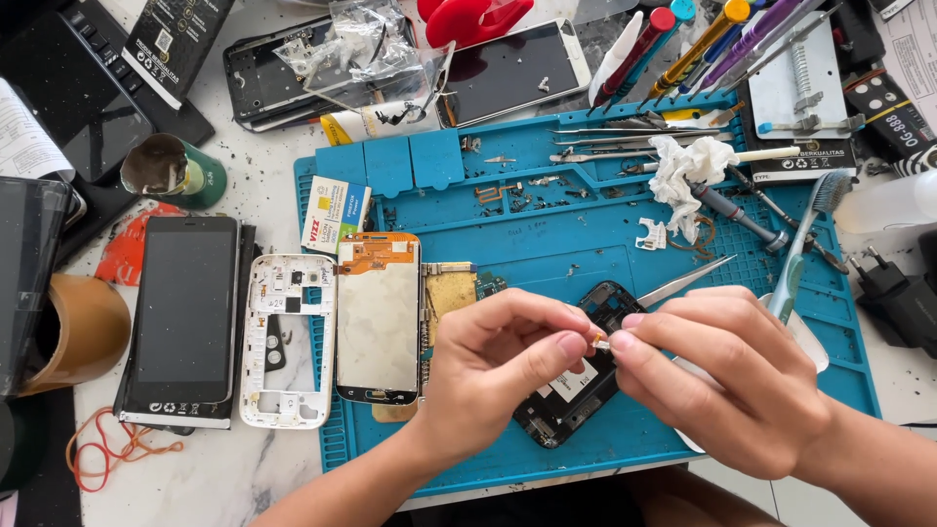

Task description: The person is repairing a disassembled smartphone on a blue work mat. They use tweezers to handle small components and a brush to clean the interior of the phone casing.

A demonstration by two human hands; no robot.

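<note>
two hands (508,366); one blue mat (586,234), one toothbrush (805,239)

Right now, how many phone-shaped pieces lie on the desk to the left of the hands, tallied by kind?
Black phone, screen up: 1
White phone frame: 1
Display panel with orange flex, face down: 1
Total: 3
Both the left hand and the right hand pinch a tiny part above a black phone frame.
</note>
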